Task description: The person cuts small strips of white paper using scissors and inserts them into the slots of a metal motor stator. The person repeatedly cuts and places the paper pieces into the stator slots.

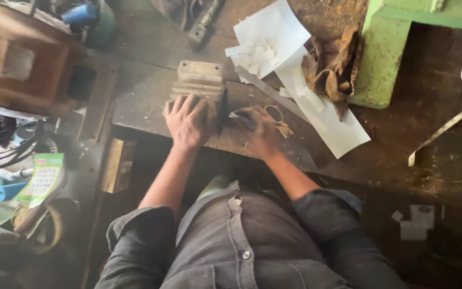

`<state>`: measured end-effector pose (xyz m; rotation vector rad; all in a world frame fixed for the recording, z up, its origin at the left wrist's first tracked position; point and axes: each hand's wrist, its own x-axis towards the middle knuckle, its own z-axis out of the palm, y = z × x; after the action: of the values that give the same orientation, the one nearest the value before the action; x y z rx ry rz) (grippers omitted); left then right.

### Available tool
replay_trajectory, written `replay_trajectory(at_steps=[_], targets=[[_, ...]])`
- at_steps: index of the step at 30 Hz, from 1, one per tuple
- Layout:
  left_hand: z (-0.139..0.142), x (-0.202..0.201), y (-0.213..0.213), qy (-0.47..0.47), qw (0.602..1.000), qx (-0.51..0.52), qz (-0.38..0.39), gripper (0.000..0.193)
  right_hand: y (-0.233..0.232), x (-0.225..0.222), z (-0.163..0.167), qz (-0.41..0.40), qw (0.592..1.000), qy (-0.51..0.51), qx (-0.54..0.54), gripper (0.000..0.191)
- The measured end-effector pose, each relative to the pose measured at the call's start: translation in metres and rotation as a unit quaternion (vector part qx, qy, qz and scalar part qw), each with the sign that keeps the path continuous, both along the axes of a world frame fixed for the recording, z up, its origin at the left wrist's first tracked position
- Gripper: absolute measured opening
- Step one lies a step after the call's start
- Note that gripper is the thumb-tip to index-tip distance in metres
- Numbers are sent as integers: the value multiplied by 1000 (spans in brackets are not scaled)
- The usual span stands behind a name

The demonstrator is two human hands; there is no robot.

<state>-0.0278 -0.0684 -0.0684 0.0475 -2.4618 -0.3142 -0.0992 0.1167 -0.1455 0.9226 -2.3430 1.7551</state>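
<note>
On the dark counter, the left hand, fingers spread, should press the ribbed metal block flat while the right hand, fingers closed on a thin dark tool, works steadily at its edge.

Two hands, left and right, one metal block, one pair of scissors, one rag, one calendar card, one wooden block, one green stand
</note>
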Motion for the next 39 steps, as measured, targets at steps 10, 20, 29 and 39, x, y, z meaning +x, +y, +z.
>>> replay_trajectory(at_steps=[10, 20, 29, 39], targets=[[0, 9, -13, -47, 998, -42, -31, 8, -50, 5, -33, -31, 998, -60, 3, 18], [4, 8, -12, -50, 997, -37, -42, 9, -63, 11, -30, -55, 998, 15, 2, 11], [4, 9, -11, -42, 997, -36, -47, 9, -64, 1, -34, -18, 999, -34, 3, 17], [5, 9, -12, -49, 998, -24, -38, 9, -47, 6, -41, -24, 986, 121, 111, 25]])
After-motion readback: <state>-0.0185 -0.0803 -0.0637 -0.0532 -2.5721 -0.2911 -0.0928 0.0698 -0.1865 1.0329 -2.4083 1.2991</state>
